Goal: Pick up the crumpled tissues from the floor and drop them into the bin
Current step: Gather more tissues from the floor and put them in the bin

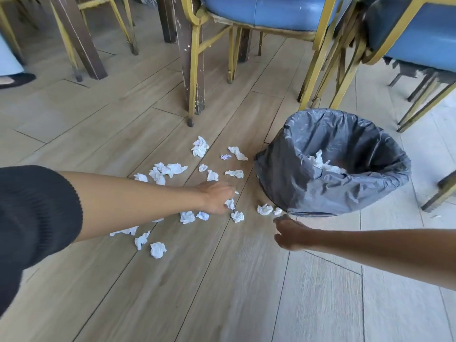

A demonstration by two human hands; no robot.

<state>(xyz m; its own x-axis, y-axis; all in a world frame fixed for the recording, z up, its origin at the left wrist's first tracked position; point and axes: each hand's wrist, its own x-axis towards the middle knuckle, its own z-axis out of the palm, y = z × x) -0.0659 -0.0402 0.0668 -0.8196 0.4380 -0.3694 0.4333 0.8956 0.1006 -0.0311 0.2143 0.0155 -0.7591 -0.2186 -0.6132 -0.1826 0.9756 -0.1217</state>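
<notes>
Tissues (170, 170), crumpled and white, lie scattered over the pale wood-plank floor (222, 292), from the middle of the scene out to the left of the bin, with a few more already inside it. Largest in view, that floor runs bare and open across the whole near side and to the far left. At the far side stand chairs (266, 13) with blue seats and worn yellow metal legs, and dark wooden legs (192, 70) among them crowd the edge of the tissue patch. The bin (330, 164) sits at right, lined with a grey plastic bag whose rim folds over the outside; its near-left base almost touches two small tissues (264, 209).

The left arm, with a dark sleeve (37, 218) pushed up, reaches from the left edge straight across to the middle of the patch. Its left hand (217, 197) is palm down with fingers curled, pinching one tissue (230, 204) at the fingertips, low over the floor. The right arm comes in bare from the right edge. The right hand (290, 233) hovers just near of the bin's base, fingers loosely spread and holding nothing, its fingertips close to the two small tissues.

No writing or labels can be read anywhere.
</notes>
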